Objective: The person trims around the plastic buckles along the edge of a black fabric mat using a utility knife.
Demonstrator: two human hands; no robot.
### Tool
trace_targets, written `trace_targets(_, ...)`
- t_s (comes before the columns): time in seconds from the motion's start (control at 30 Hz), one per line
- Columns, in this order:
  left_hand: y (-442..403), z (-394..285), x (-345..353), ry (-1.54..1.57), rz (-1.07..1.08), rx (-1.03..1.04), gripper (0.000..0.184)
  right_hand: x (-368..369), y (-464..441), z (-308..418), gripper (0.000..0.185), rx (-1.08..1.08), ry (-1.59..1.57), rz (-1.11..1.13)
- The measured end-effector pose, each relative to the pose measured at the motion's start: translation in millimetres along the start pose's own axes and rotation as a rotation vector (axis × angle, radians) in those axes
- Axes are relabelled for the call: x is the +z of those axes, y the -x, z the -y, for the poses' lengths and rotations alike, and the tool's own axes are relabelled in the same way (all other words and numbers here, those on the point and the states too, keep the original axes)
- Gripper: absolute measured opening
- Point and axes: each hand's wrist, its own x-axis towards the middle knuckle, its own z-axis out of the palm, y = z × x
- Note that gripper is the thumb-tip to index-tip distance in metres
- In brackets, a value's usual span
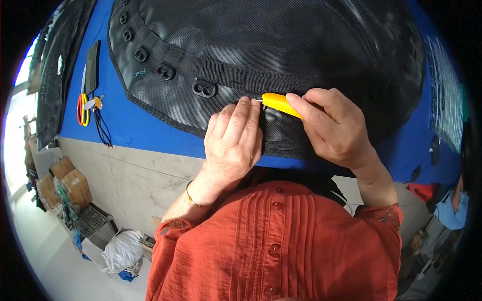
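Note:
A large black mesh sheet (281, 45) with a sewn webbing band lies over the blue table. Along its edge run several black plastic buckles (205, 89) with two openings each. My right hand (334, 125) grips a yellow-handled tool (281, 104) whose thin metal tip points left; its exact kind is unclear. That tip meets the sheet just below the band, beside my left fingertips. Flat on the sheet, with fingers stretched out, my left hand (233, 135) presses right of the nearest buckle and holds nothing that I can see.
Scissors (84, 108) with red and yellow handles lie at the left on the blue table (135, 133), by a dark phone-like slab (92, 65) and a corded tag. Clear plastic strips (444, 95) lie at the right. Cardboard boxes (75, 185) and a white sack (123, 248) stand on the floor.

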Motion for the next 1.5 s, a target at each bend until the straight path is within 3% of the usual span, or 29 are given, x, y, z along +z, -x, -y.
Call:
trace_targets(0.73,2.6,1.9,0.9,0.025,0.009,-0.005,0.049,4.1,-0.5,3.6,0.033,0.008,0.003,-0.032)
trace_targets(0.8,1.6,0.6,-2.2,0.022,0.015,-0.010,0.048,0.0,0.2,4.6,0.046,0.032,-0.037,0.016)
trace_targets(0.93,4.2,-0.9,-6.0,0.046,0.035,-0.033,0.047,4.0,1.6,9.4,0.033,0.084,-0.018,0.015)
trace_targets(1.2,8.4,4.0,-2.3,0.013,0.037,-0.029,0.039,9.8,-0.1,7.7,0.032,0.075,-0.071,0.068)
trace_targets(1.5,11.1,3.0,-0.1,-0.039,0.052,-0.006,0.040,12.3,7.0,5.4,0.035,0.025,-0.069,-0.051)
